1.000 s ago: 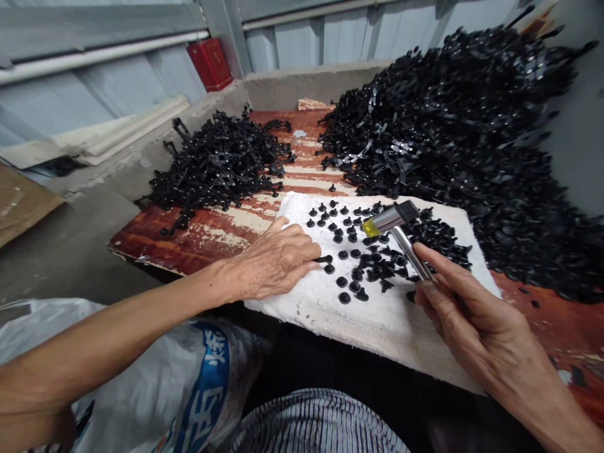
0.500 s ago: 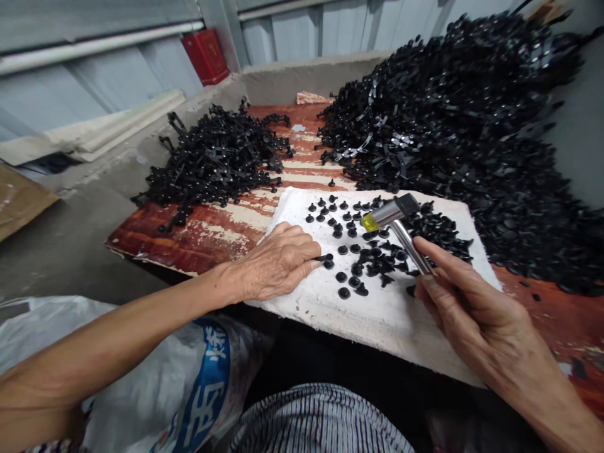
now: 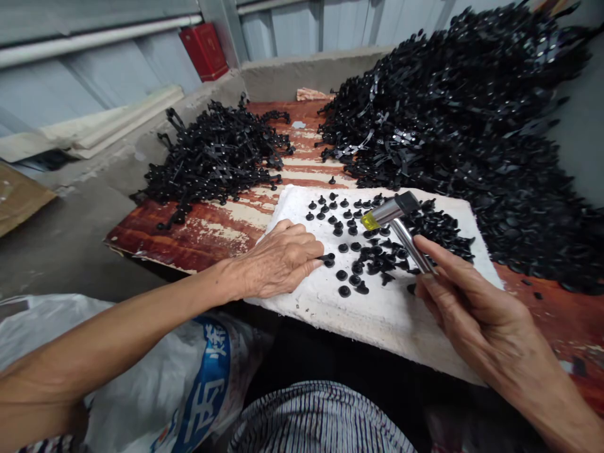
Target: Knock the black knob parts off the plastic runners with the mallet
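Observation:
My left hand rests on the white cloth pad, its fingers closed on a small black strip. The strip's outer end sits over a round black part with a stem. In my right hand is a hammer with a metal head, one yellow face and one black face. Its head hangs above the pad, to the right of my left fingertips and apart from the strip. Several round black stemmed parts stand upright on the pad; others lie tipped in a loose heap.
A heap of linked black parts lies on the worn red board at left. A much larger black heap rises at the right. A red box stands by the wall, and a white plastic bag is below left.
Both hands and the hammer hold almost the same places. The camera view has shifted very slightly.

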Demonstrator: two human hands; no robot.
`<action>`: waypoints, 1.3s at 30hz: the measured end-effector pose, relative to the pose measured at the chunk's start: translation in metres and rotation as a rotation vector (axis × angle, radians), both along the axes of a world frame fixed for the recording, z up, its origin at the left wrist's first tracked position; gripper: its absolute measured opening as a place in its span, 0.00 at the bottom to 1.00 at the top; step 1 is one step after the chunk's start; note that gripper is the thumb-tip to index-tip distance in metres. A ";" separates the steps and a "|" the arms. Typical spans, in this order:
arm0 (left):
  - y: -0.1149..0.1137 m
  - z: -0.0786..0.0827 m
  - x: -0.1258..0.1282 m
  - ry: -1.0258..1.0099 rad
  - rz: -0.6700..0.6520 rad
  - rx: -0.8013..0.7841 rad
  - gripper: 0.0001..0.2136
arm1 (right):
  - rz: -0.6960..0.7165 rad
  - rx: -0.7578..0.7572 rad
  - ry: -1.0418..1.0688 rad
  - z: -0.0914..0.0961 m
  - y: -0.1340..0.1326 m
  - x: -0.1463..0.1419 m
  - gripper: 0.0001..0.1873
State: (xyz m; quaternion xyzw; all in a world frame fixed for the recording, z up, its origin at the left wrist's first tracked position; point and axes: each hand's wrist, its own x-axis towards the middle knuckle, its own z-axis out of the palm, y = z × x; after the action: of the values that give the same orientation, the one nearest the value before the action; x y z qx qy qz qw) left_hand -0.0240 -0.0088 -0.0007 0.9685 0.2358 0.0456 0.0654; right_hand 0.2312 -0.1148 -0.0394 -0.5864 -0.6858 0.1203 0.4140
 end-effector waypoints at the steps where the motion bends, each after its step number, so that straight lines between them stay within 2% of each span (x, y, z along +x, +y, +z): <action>1: 0.000 0.001 0.000 0.007 -0.005 0.002 0.13 | 0.012 0.016 -0.018 0.001 -0.001 -0.001 0.24; 7: -0.002 0.000 0.003 -0.002 0.032 -0.043 0.14 | 0.178 0.112 -0.161 0.007 -0.014 -0.014 0.32; 9: -0.005 -0.002 0.003 -0.036 0.056 -0.023 0.14 | 0.207 0.105 -0.208 0.008 -0.017 -0.017 0.35; 13: -0.010 -0.008 0.002 -0.084 0.090 -0.006 0.13 | 0.251 0.050 -0.309 0.011 -0.020 -0.019 0.34; 19: -0.011 -0.012 0.001 -0.103 0.098 0.007 0.12 | 0.197 0.091 -0.256 0.018 -0.026 -0.022 0.38; 23: -0.010 -0.011 0.001 -0.081 0.095 0.003 0.13 | 0.249 0.056 -0.338 0.021 -0.027 -0.023 0.36; 27: -0.010 -0.011 0.000 -0.093 0.106 -0.014 0.14 | 0.179 0.078 -0.290 0.023 -0.027 -0.022 0.40; 31: -0.010 -0.012 0.000 -0.104 0.089 -0.031 0.15 | 0.229 0.045 -0.372 0.020 -0.024 -0.021 0.37; 36: -0.009 -0.013 0.000 -0.091 0.101 -0.028 0.15 | 0.159 0.113 -0.261 0.018 -0.025 -0.024 0.38; 39: -0.009 -0.013 0.001 -0.079 0.101 -0.031 0.15 | 0.215 0.075 -0.362 0.018 -0.025 -0.024 0.38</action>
State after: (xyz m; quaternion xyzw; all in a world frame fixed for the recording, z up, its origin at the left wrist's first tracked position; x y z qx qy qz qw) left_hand -0.0231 -0.0181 -0.0132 0.9516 0.2825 0.0834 0.0875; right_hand 0.2072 -0.1403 -0.0211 -0.5061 -0.8115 0.0307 0.2904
